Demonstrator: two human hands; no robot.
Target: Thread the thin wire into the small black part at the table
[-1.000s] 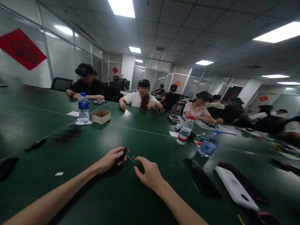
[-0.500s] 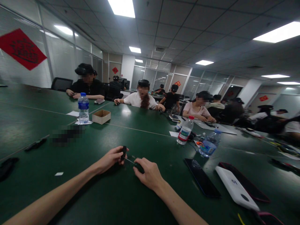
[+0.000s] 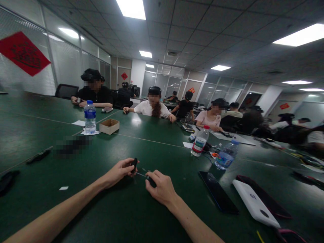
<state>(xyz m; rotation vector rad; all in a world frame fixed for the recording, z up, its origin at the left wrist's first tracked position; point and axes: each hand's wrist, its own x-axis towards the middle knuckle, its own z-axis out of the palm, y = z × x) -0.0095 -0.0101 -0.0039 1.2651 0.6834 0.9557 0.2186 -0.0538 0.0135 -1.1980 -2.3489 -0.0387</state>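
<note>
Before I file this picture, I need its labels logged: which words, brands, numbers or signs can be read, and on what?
"10" or "01": white device; its angle leaves the order unsure.
Left bottle, red-cap bottle, right bottle: labels too blurred to read.
Large red sign: marks too blurred to read.
Small red signs farther back: too small to read.
Held black piece and tool: no text can be made out.
</note>
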